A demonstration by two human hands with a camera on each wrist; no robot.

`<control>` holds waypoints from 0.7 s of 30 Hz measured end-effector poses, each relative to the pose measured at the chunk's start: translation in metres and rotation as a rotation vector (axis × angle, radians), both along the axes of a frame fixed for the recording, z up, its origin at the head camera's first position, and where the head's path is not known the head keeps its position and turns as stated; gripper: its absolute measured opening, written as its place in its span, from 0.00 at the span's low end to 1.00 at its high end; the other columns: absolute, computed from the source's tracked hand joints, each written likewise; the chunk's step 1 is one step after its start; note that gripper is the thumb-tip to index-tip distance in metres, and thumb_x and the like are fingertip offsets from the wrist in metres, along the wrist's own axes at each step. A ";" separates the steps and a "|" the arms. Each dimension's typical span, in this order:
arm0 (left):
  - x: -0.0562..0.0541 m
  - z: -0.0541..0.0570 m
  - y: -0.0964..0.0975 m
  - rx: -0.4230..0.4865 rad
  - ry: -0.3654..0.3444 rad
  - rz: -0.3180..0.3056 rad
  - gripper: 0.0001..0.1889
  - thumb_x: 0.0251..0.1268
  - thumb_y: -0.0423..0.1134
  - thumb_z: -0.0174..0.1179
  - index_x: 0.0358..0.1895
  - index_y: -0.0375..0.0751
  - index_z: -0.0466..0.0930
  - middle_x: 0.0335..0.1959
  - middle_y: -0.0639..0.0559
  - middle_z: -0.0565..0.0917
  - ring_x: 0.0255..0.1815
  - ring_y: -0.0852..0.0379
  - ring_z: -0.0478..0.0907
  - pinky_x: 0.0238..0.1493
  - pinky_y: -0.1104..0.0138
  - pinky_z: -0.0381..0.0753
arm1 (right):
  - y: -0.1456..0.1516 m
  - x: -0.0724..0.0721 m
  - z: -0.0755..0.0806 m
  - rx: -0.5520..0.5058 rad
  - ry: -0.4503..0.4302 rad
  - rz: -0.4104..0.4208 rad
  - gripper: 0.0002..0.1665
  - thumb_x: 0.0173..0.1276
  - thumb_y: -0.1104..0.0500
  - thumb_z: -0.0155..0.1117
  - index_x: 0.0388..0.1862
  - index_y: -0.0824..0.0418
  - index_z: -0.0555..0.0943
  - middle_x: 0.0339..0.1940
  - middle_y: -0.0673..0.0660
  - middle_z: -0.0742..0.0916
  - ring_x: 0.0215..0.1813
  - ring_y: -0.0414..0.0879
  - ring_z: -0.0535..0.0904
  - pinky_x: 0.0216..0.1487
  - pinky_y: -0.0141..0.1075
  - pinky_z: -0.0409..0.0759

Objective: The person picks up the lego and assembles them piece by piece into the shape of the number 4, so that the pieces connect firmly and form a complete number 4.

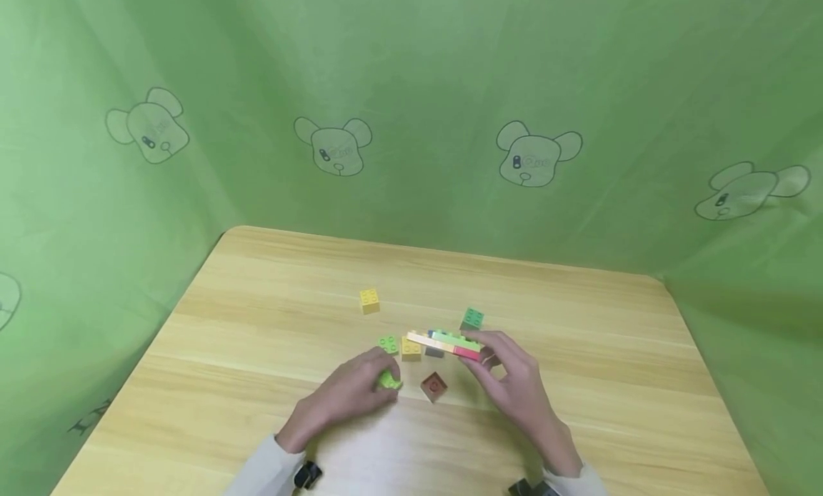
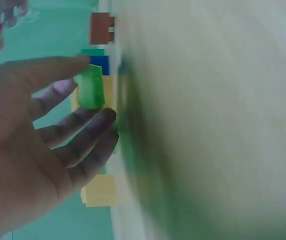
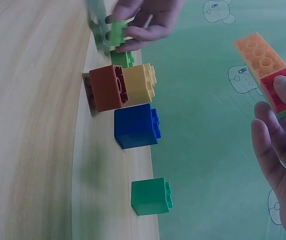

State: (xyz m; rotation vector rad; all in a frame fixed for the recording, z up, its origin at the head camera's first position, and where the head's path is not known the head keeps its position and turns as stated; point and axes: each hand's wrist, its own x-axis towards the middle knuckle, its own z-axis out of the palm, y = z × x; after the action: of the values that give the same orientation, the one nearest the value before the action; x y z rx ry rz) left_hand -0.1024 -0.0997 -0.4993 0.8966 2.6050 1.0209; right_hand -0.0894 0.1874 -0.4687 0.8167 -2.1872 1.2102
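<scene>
Between thumb and fingertips, my left hand [image 1: 353, 387] pinches a light green toy brick [image 2: 91, 89] close over the table. My right hand [image 1: 516, 376] grips a flat assembly of joined bricks [image 1: 444, 344] by its right end, raised above the table. The right wrist view shows its hollow underside, an orange brick [image 3: 259, 54] beside a red brick [image 3: 281, 91], with green behind them. A brown brick [image 1: 434, 387] lies upside down between the hands. Under and behind the assembly stand a yellow brick [image 1: 411, 350] and a blue brick [image 3: 133, 127], mostly hidden in the head view.
Another light green brick [image 1: 388, 344] stands just beyond the left hand. Farther back is a second yellow brick [image 1: 369, 301]; a dark green brick [image 1: 472, 317] stands behind the right hand. Green cloth [image 1: 424, 67] with bear-like faces hangs around the wooden table [image 1: 579, 317].
</scene>
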 end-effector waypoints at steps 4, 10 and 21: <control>-0.004 0.010 -0.004 0.169 -0.146 0.051 0.16 0.70 0.36 0.67 0.57 0.38 0.81 0.54 0.49 0.83 0.47 0.56 0.80 0.50 0.65 0.85 | -0.001 0.001 0.000 -0.007 -0.008 0.012 0.32 0.48 0.79 0.77 0.56 0.71 0.82 0.45 0.63 0.88 0.34 0.45 0.84 0.34 0.24 0.84; -0.008 0.021 -0.003 0.352 -0.208 0.159 0.14 0.78 0.39 0.58 0.60 0.42 0.82 0.56 0.48 0.86 0.52 0.48 0.84 0.56 0.58 0.85 | -0.001 0.004 0.001 -0.001 -0.057 0.020 0.25 0.60 0.70 0.76 0.57 0.71 0.82 0.44 0.61 0.88 0.34 0.44 0.84 0.35 0.25 0.85; -0.015 0.032 0.001 0.577 -0.266 0.208 0.18 0.84 0.43 0.51 0.65 0.41 0.80 0.57 0.46 0.86 0.48 0.42 0.86 0.55 0.58 0.86 | -0.003 0.003 -0.002 0.012 -0.006 0.019 0.32 0.49 0.78 0.76 0.57 0.70 0.82 0.46 0.63 0.89 0.34 0.46 0.84 0.34 0.25 0.85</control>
State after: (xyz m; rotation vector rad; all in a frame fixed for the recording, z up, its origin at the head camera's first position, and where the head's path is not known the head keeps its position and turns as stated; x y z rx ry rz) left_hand -0.1177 -0.0987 -0.4677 0.5360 2.2392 1.8621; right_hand -0.0868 0.1846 -0.4705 0.8419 -2.1985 1.2109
